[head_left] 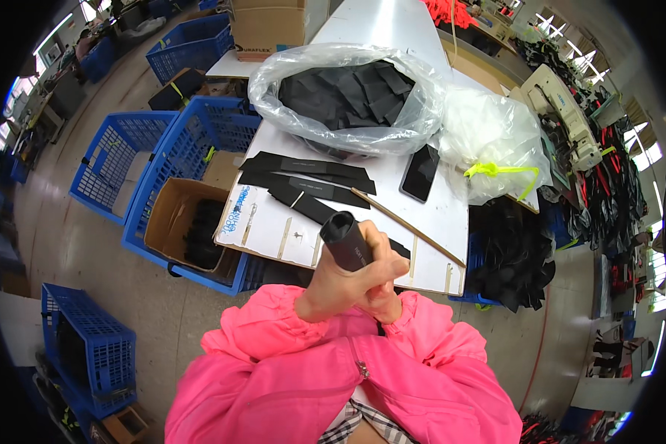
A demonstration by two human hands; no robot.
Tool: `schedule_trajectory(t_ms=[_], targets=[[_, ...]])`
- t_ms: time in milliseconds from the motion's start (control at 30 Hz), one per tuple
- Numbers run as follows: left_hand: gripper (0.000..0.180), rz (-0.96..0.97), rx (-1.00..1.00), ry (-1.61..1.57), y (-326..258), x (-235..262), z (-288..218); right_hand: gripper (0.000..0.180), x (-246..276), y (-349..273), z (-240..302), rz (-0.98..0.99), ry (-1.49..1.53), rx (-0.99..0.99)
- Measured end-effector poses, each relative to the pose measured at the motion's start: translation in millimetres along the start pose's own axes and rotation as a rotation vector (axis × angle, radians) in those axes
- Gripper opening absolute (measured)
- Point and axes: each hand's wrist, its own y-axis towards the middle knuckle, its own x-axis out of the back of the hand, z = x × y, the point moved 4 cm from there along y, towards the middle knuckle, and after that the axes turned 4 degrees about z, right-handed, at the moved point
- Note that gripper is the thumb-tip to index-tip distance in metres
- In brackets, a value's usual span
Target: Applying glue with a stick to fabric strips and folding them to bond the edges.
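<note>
A black fabric strip wound into a tight roll (345,242) stands tilted up in front of my chest, its open spiral end facing up. My left hand (333,287) is closed around the roll from the left. My right hand (383,296) is closed against it from the right, its fingers partly hidden behind the left hand. Just beyond lie several flat black fabric strips (307,166) on the white tabletop (266,229). One strip (303,203) runs under the roll toward the near edge. A thin wooden stick (414,231) lies slantwise to the right of my hands.
A clear plastic bag (270,85) full of black fabric pieces (348,92) stands at the table's back. Right of it are a black phone (419,174) and a tied bag (488,133). Blue crates (137,222) and a cardboard box (163,229) sit left; a sewing machine (562,111) stands right.
</note>
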Motion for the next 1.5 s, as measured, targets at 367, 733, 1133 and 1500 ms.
schedule_trajectory(t_ms=[367, 733, 1133, 1500], targets=[[0.03, -0.092, -0.107, 0.238, -7.0, 2.8, 8.1, 0.031, 3.8, -33.7, -15.7, 0.12, 0.042, -0.134], [0.022, 0.031, 0.088, 0.631, 3.4, 18.1, 5.8, 0.032, 76.1, 62.4, 23.7, 0.155, -0.025, -0.105], [0.041, 0.804, 1.059, -1.149, -68.7, -6.2, 19.4, 0.016, 65.2, 84.2, 33.9, 0.73, 0.396, 0.142], [0.028, 0.232, 0.143, 1.017, -18.2, 19.1, 4.0, 0.018, 72.6, 63.7, 15.8, 0.597, 0.337, -0.406]])
